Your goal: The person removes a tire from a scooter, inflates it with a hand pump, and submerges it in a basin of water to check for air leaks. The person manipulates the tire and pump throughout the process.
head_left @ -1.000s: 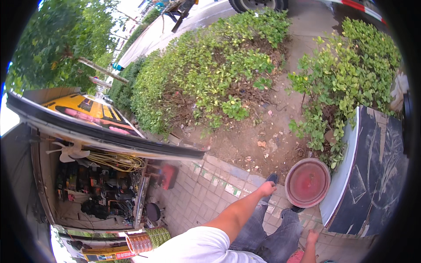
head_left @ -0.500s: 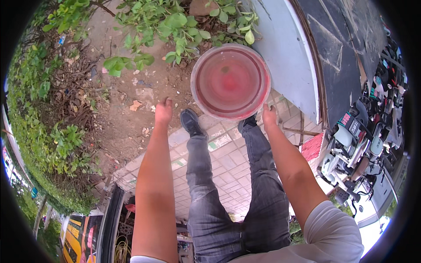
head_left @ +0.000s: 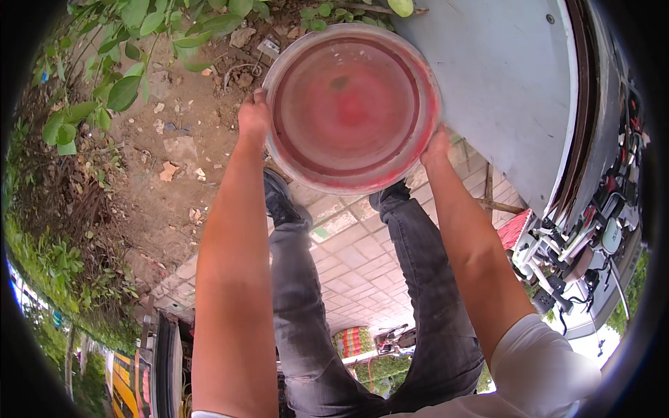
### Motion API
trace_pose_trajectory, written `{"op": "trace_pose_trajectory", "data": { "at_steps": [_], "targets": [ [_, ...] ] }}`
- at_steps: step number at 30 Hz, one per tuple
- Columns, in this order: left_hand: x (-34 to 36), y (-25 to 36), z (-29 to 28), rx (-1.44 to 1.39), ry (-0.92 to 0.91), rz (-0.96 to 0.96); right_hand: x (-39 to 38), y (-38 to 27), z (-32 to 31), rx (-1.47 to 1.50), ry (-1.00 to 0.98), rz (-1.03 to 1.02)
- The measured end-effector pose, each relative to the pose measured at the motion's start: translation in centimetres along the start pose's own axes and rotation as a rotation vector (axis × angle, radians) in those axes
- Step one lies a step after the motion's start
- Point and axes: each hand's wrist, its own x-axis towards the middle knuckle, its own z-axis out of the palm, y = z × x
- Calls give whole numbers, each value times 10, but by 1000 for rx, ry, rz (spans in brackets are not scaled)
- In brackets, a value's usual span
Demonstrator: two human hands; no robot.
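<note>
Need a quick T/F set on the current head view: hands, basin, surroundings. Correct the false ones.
1. The left hand and right hand are at opposite sides of the round basin. True.
2. The basin is bright blue. False: it is reddish, with a paler rim.
3. The pale panel is to the right of the basin. True.
4. Only grass shows between the legs. False: paving blocks show there.
5. Dark shoes show beside the basin's lower edge. True.

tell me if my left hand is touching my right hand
Apart: the head view plainly shows the round reddish basin between the left hand and right hand.
</note>
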Motion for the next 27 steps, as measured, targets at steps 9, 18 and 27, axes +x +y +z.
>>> {"op": "trace_pose_trajectory", "data": {
  "at_steps": [9,18,27],
  "targets": [
    [-44,-31,-28,-153,113,-86,-47,-29,-7,-33,-91,62],
    [-214,-79,-120,-86,432,-4,-153,-85,-60,-116,-502,217],
    [-395,-70,-246,-486,444,-189,-336,-184,-32,-319,-846,110]
  ]
}}
